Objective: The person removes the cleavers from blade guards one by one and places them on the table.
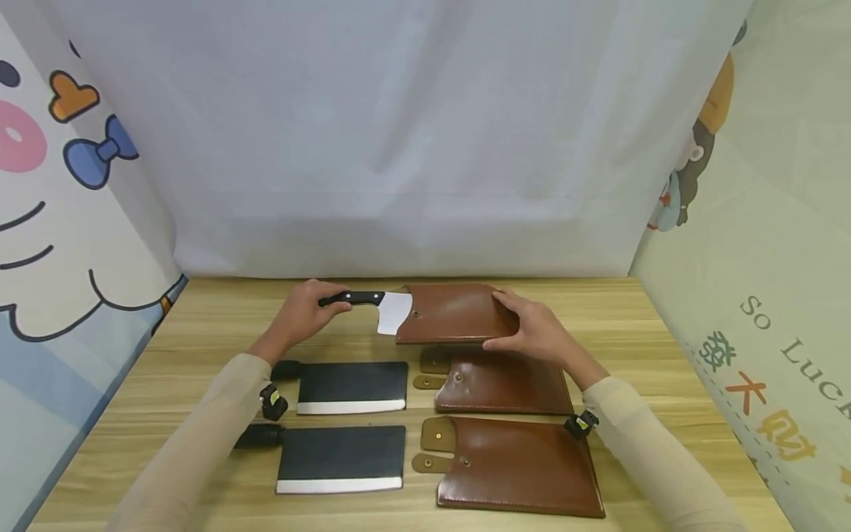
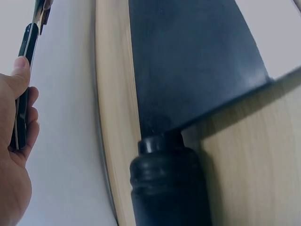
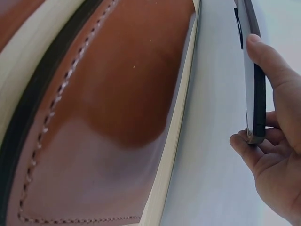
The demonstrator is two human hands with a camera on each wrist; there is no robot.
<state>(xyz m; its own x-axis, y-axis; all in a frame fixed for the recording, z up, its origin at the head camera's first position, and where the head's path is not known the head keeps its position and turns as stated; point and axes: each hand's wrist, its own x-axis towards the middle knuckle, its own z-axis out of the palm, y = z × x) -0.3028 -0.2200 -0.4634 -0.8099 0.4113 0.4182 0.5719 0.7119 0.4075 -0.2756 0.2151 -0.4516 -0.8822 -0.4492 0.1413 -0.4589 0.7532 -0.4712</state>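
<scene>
A cleaver [image 1: 396, 313] with a black riveted handle sits partway inside a brown leather sheath [image 1: 459, 314]; part of its bright blade shows at the sheath's mouth. My left hand [image 1: 309, 312] grips the handle, and in the left wrist view its fingers wrap around the black handle [image 2: 22, 94]. At the sheath's closed right end, my right hand [image 1: 535, 330] holds it between thumb and fingers, as the right wrist view also shows. Sheath and cleaver are raised off the table, above a second sheath. The blade's front part is hidden in the leather.
Two dark-bladed cleavers, an upper one [image 1: 352, 384] and a lower one [image 1: 340, 454], lie on the left of the wooden table [image 1: 219, 325]. To their right lie two brown sheaths, a rear one [image 1: 505, 386] and a front one [image 1: 518, 465], with snap straps pointing left. A white curtain [image 1: 412, 148] hangs behind.
</scene>
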